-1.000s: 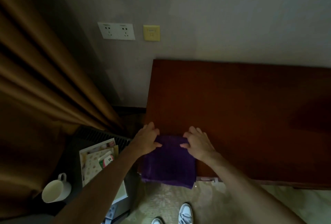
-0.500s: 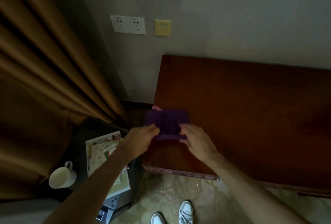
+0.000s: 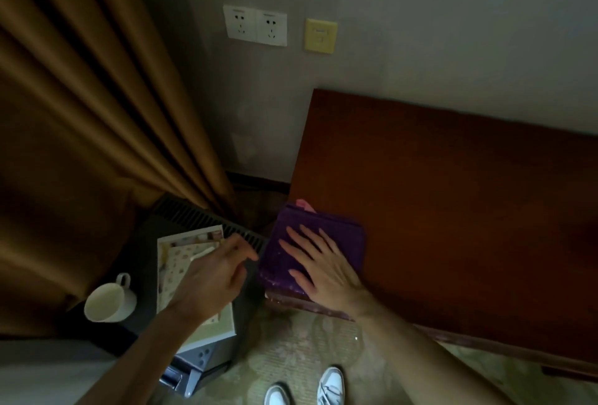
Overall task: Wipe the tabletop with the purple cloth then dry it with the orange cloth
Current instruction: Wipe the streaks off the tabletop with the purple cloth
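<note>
The purple cloth (image 3: 315, 249) lies folded at the surface's (image 3: 453, 210) near left corner. The right hand (image 3: 318, 267) presses flat on it, fingers spread; the left hand (image 3: 213, 275) hovers beside it, loosely curled, empty.

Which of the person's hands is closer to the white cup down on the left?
The left. The left hand hovers over the booklets beside the white cup, without touching it. The right hand lies flat on the purple cloth on the tabletop, farther away.

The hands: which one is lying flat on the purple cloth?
The right hand, fingers spread flat on the purple cloth at the table's corner. The left hand hangs beside it, off the cloth.
</note>
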